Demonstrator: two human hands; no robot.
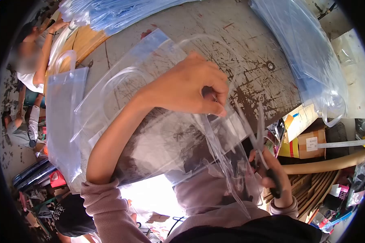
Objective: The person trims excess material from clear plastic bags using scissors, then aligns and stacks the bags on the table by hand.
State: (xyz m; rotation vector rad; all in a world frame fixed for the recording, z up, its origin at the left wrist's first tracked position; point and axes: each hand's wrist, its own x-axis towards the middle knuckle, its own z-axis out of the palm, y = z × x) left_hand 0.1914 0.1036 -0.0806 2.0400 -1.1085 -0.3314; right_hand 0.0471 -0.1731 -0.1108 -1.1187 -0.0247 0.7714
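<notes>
My left hand (190,85) is over the middle of the scratched table (255,56), its thumb and index finger pinched on clear plastic. From that pinch, a crumpled clear plastic sheet (221,152) hangs down past the table's front edge. Lower right, my right hand (273,174) is closed around the dark handle of scissors (276,182), whose blades point up and stand apart beside the sheet. Under my left forearm lies a clear plastic bag (150,141) with a looped handle.
Blue-tinted plastic stacks (117,14) lie at the back left and right (296,44). Another clear bag (65,117) is at the left edge. A cardboard box (312,141) and a tan tube (332,162) are at right. Other people are at left and lower left.
</notes>
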